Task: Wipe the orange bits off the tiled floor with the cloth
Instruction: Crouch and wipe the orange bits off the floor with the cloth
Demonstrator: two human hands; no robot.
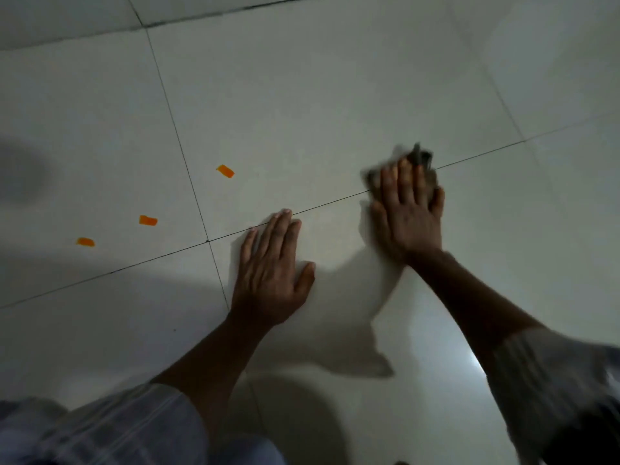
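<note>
Left hand [271,263] flat on floor [302,95]; right hand [407,209] presses blurred cloth [419,156].

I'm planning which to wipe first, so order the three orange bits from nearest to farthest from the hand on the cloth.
From the right hand pressing the cloth:
1. Upper orange bit, left, beyond the left hand.
2. Middle orange bit, farther left.
3. Lowest orange bit, far left.

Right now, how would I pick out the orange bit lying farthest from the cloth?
Start at the left hand pressed flat on the tiled floor, then cross the dark grout line to its left. Three orange bits lie there in a slanting row. Yours is the farthest orange bit, lowest and leftmost, farthest from the cloth under the right hand.
</note>
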